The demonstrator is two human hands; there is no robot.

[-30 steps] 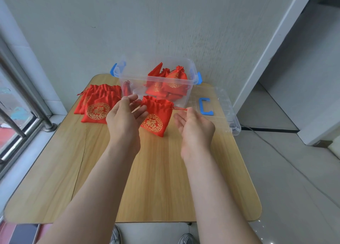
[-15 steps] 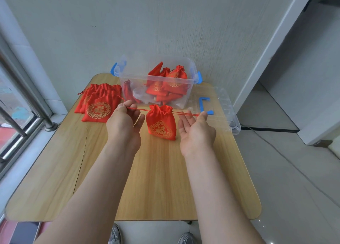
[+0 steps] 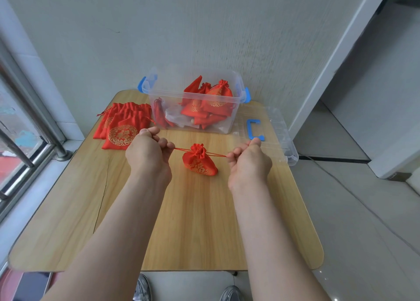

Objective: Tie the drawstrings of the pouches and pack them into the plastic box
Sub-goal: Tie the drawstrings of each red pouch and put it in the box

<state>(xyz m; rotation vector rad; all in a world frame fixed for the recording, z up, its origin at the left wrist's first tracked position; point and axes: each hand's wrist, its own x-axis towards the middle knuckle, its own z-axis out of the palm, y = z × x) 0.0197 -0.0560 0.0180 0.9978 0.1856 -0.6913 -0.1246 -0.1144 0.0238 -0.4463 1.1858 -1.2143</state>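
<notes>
The wooden worktop (image 3: pixel 193 221) is carrying everything. At its far edge, against the wall, the clear plastic box (image 3: pixel 172 95) is standing open and is already holding several cinched red pouches, while its lid (image 3: pixel 279 130) is lying flat just beside it on the right. To the left of the box a stack of flat pouches (image 3: pixel 122 130) is waiting, their mouths not yet drawn. Nearer the person, both hands are working over the middle of the worktop. The left hand (image 3: pixel 147 153) is pinching one end of the drawstrings (image 3: pixel 181 149) with curled fingers (image 3: pixel 168 145), and the right hand (image 3: pixel 248 162) is gripping the other end the same way, so the cords are running taut between them. Between the hands the small pouch (image 3: pixel 200 162) is hanging from those cords, its mouth gathered into a tight ruffle; whether its bottom is touching the worktop I cannot tell. Judging by this, the cinching step is being finished and the knot is not yet made. The next move is calling for the two ends to be brought together and crossed into a knot without slackening the mouth, and only then for the pouch to go over the front wall into the box.
</notes>
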